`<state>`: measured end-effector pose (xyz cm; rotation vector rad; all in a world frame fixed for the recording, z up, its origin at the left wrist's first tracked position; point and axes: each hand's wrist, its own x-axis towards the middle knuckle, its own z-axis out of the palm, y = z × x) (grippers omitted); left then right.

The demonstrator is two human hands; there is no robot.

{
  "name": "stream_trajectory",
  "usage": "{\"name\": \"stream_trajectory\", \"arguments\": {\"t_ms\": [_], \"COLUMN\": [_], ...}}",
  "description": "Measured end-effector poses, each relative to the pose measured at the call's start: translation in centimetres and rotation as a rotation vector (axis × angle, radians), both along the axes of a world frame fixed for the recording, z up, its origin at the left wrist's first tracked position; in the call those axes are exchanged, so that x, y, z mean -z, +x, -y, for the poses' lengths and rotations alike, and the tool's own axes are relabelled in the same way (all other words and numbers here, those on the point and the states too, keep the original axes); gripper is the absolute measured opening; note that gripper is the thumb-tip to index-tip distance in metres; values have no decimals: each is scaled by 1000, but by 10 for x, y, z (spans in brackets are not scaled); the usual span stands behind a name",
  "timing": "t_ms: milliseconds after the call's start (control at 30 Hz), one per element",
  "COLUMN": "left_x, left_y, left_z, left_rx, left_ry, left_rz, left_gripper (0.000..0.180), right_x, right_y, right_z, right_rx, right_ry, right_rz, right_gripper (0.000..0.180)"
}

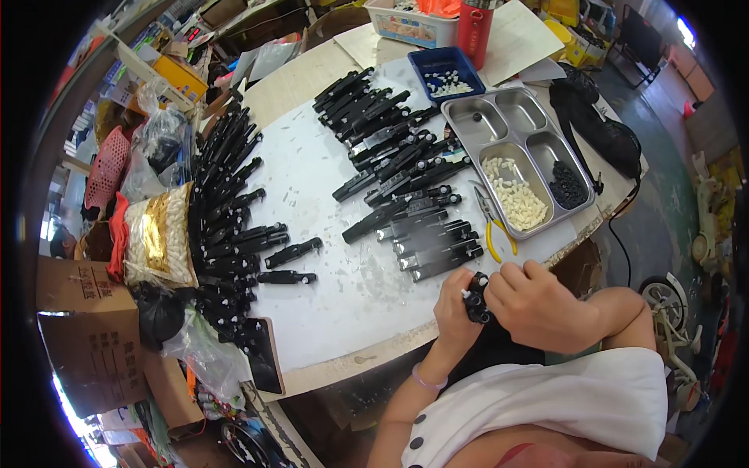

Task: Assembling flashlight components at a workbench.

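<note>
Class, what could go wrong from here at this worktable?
1. The left hand and right hand hold a black piece near the table edge; it might drop if it slips.
2. The phone lies near the edge too, and could be knocked off.
3. White bits and black bits fill neighbouring tray compartments; a jolt might mix them.

Our pale table (pixel 312 343) carries a sectioned metal tray (pixel 505 139); we see yellow-handled pliers (pixel 489 234) just left of that tray, rows of black pieces (pixel 402 168) farther left, a blue tray (pixel 425 62) beyond it, and a black bundle (pixel 605 136) to its right.
</note>
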<state>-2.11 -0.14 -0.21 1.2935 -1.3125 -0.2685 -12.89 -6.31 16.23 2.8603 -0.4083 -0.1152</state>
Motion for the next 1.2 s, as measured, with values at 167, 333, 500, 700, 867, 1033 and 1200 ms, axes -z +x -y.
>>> {"name": "stream_trajectory", "arguments": {"t_ms": [167,333,500,700,867,1033,1200], "left_x": [-5,-4,5,-3,-2,0,-7], "left_y": [-6,-10,-10,-3,0,-1,-1], "left_z": [0,3,0,1,1,1,3], "left_rx": [-38,-7,-53,-26,-26,-15,-3], "left_ry": [9,-103,-63,129,63,47,15], "left_rz": [6,44,43,-70,-33,-44,-46], "left_gripper": [51,52,53,61,63,64,64], "right_x": [7,17,19,11,12,6,-6], "right_y": [-4,-11,-11,-19,-30,-20,-17], "right_z": [-5,-14,-12,24,29,29,27], "right_rx": [109,243,231,26,47,-47,-154], "right_ry": [89,63,118,385,392,302,150], "right_rz": [44,67,100,290,332,272,132], "right_gripper": [14,15,19,19,14,11,10]}}
